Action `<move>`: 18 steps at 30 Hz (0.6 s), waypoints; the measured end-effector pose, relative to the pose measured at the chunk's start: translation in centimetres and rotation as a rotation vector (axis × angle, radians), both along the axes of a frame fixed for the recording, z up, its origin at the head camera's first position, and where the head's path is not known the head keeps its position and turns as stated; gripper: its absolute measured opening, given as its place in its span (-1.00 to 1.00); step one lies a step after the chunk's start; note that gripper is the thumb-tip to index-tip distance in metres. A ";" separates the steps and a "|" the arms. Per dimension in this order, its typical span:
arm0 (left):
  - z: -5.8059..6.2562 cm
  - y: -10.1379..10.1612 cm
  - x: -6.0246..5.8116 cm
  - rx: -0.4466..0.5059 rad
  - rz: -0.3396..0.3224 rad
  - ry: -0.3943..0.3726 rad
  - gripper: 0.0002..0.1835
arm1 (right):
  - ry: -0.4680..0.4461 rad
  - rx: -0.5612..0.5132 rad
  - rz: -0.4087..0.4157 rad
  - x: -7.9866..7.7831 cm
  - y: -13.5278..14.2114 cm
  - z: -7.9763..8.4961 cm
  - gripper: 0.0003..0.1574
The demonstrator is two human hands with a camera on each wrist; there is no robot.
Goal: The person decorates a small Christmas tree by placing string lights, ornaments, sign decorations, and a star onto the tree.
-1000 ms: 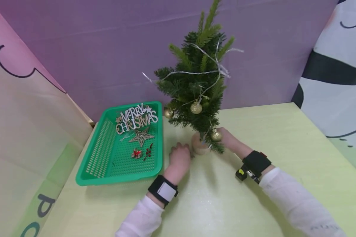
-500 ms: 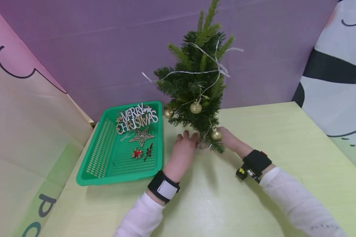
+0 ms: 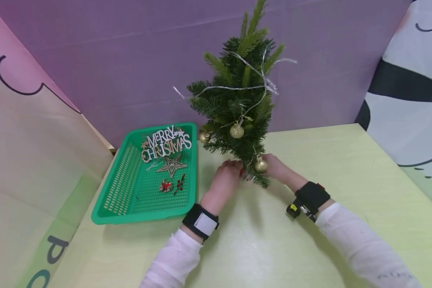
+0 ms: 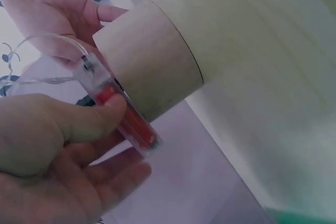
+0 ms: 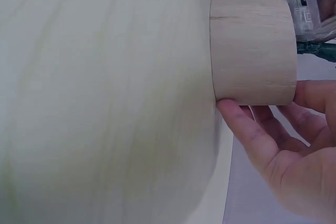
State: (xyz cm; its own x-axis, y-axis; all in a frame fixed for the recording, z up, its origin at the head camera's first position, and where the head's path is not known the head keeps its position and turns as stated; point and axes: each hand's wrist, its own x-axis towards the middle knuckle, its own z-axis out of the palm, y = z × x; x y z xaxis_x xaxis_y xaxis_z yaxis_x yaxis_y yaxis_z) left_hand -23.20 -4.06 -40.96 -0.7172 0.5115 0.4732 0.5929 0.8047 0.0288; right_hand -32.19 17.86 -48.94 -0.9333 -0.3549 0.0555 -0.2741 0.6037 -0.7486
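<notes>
A small artificial Christmas tree (image 3: pixel 234 106) stands upright on the table on a round wooden base (image 5: pixel 254 51). String lights and gold baubles (image 3: pixel 237 131) hang on its branches. My left hand (image 4: pixel 68 145) pinches a clear battery box (image 4: pixel 137 125) with red inside, thumb on one face and fingers behind. Wires run from the box, which sits close beside the top of the base. On the other side, my right hand (image 5: pixel 294 150) holds the base, with fingertips at its lower and upper edges. Low branches hide part of this hand in the head view.
Left of the tree is a green basket (image 3: pixel 145 219). In it lie a MERRY CHRISTMAS sign (image 3: pixel 165 144), a glitter star (image 3: pixel 171 165), a small red-bowed ornament (image 3: pixel 166 186) and a red berry sprig (image 3: pixel 179 185). A purple cloth (image 3: pixel 129 72) hangs behind the table.
My left hand has moved right, from beside the base to close against the trunk, and the red of the battery box now shows at its fingers. My right hand has stayed put.
</notes>
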 end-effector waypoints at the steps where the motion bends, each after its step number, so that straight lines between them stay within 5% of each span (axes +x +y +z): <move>1: 0.0 0.1 0.0 -0.004 0.019 0.007 -0.88 | -0.045 0.001 -0.006 1.6 -0.9 2.4 -0.06; 2: -0.1 0.1 0.1 -0.004 0.046 0.007 -0.88 | -0.079 -0.011 -0.010 3.0 -1.7 4.4 -0.07; 4: -0.2 0.3 0.3 -0.002 0.116 0.004 -0.86 | -0.144 -0.058 -0.030 4.0 -2.4 5.9 -0.15; 8: -0.2 0.7 0.6 0.039 0.208 -0.025 -0.83 | -0.247 -0.166 -0.061 4.9 -2.7 6.5 -0.31; 18: 0.2 0.8 0.6 0.208 0.127 -0.212 -0.56 | -0.258 -0.212 -0.095 5.2 -2.9 6.3 -0.38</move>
